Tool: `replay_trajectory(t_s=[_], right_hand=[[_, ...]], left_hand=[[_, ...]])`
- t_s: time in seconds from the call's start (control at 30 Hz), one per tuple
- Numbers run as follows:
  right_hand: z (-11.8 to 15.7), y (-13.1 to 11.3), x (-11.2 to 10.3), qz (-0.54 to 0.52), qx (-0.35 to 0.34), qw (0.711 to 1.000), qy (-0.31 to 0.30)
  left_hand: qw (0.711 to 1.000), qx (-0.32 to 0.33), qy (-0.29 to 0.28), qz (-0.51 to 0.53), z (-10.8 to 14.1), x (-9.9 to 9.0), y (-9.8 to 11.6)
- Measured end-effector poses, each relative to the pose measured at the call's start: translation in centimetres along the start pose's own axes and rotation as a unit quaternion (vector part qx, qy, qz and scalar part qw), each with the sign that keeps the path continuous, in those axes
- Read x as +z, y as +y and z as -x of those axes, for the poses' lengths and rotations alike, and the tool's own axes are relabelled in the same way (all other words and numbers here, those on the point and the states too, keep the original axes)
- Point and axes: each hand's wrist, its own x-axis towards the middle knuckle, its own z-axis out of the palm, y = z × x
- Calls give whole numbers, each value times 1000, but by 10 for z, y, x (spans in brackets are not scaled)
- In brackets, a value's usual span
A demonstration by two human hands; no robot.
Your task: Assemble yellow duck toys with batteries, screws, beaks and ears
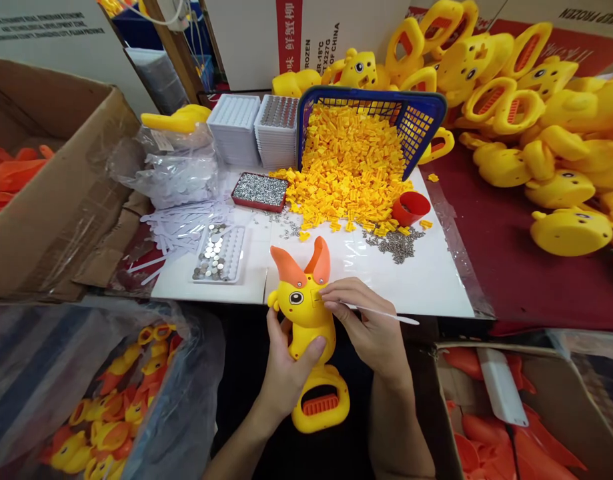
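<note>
In my left hand [286, 370] is a yellow duck toy [313, 337], gripped around its neck with the thumb across the front. Its orange beak [289, 267] points up and gapes apart, and a loop handle with a ribbed orange trigger [320, 404] hangs at the bottom. My right hand [369, 327] pinches a thin white plastic strip [386, 312], which sticks out to the right. The fingertips of that hand touch the toy's head beside the eye, at a small square outline; what lies under them is hidden.
Yellow clips [346, 180] spill from a blue basket [371, 95]. Nearby are a screw tray [259, 191], a red cup [410, 208], button cells in a white tray [233, 257] and white strips [181, 223]. Yellow toys [571, 230] pile right; boxes [93, 157] flank me.
</note>
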Motion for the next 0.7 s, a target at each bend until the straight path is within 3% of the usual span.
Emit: replay_trajectory(t_s=[0.4, 0.7], right_hand=[[5, 0, 1, 41, -20, 999, 2], [12, -1, 0, 69, -40, 996, -46]], left_hand=[[1000, 12, -13, -22, -2, -6, -10], [1000, 6, -28, -10, -2, -5, -4]])
